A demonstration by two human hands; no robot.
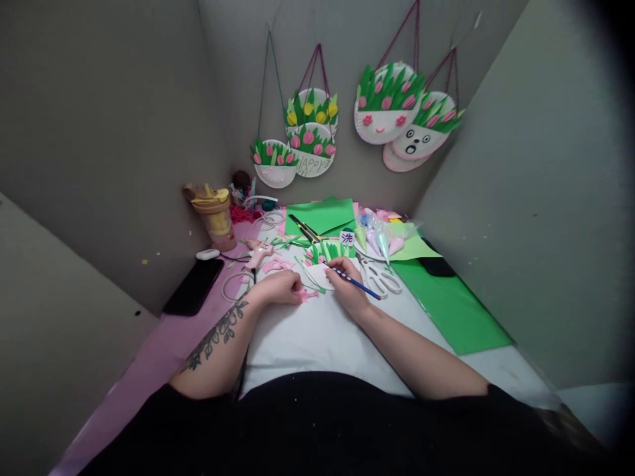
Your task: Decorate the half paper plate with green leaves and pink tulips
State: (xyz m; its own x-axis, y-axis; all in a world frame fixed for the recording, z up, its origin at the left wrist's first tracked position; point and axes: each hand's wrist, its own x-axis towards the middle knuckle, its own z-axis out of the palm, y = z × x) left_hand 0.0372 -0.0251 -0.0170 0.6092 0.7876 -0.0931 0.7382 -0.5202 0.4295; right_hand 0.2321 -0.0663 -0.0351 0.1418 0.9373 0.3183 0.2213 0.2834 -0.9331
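Note:
My right hand [347, 283] grips a blue pencil [360, 284], its tip touching a white paper plate [317, 272] that carries green paper leaves [330, 251]. My left hand [280, 287] rests curled on the table beside the plate, its fingertips pressing on a small pink paper cut-out [307, 295]. Both forearms lie across a white sheet [307, 337].
White scissors [384, 281] lie right of my hand, green paper sheets [449, 304] beyond them. A black phone [193, 285], a glue gun [258, 254] and a yellow-lidded cup [215, 215] sit at left. Finished plate crafts [387, 109] hang on the back wall.

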